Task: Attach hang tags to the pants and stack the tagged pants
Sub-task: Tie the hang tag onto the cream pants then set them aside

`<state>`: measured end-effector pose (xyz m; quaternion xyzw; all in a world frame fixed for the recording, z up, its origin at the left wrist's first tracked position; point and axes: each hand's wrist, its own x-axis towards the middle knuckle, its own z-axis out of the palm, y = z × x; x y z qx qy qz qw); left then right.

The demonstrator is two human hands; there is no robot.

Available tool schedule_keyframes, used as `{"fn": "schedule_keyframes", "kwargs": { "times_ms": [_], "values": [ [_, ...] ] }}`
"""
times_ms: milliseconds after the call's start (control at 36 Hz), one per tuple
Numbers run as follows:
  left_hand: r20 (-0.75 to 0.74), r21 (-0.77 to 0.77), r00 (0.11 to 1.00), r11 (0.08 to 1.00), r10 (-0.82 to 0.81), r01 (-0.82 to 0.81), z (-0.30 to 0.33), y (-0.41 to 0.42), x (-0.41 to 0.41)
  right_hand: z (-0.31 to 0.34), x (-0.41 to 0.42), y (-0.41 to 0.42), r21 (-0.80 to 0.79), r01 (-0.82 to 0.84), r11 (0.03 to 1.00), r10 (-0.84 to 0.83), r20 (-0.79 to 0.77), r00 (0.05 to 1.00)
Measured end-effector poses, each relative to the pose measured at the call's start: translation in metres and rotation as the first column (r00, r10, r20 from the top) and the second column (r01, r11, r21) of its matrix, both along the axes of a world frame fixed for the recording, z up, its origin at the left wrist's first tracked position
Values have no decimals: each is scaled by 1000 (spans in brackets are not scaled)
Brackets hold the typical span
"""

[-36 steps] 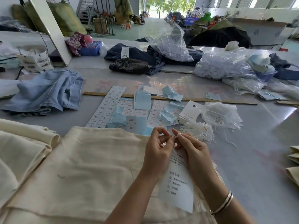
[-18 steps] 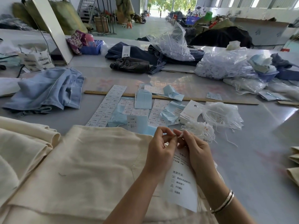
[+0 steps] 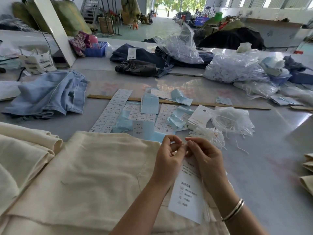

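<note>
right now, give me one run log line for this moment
step: attaching tag | left hand: pinching at top of hang tag | right hand: pinching same spot | cream pants: flat under hands | stacking: not yet

two hands are seen, a left hand [image 3: 166, 156] and a right hand [image 3: 205, 157], with one hang tag [image 3: 187, 199] beneath them. one cream pair of pants [image 3: 84, 175] is counted left of them, one wooden ruler [image 3: 211, 103] beyond, and two bracelets [image 3: 232, 210] at the right wrist.
</note>
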<state>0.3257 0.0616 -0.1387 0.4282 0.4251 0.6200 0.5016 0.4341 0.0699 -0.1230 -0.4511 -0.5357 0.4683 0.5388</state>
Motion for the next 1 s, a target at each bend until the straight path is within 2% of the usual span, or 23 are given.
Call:
{"fn": "schedule_keyframes", "kwargs": {
  "times_ms": [56, 167, 222, 389, 667, 1000],
  "values": [
    [0, 6, 1000, 1000, 5, -5, 0, 0, 0, 1, 1, 1, -34, -20, 999, 18, -45, 999],
    [-45, 29, 999, 999, 18, -17, 0, 0, -1, 2, 7, 4, -187, -82, 979, 24, -296, 955],
    [-80, 48, 996, 998, 31, -27, 0, 0, -1, 4, 10, 5, -219, -120, 968, 39, -342, 939],
    [-251, 111, 964, 992, 89, -63, 1, 2, -5, 12, 15, 7, -231, -190, 954, 94, -370, 924],
    [-376, 187, 919, 981, 120, -51, 6, 2, -7, 12, 15, 7, -253, -190, 949, 88, -368, 926],
    [-410, 189, 903, 981, 125, -50, 6, 2, -9, 10, 12, 6, -229, -136, 964, 45, -365, 930]
  ]
}}
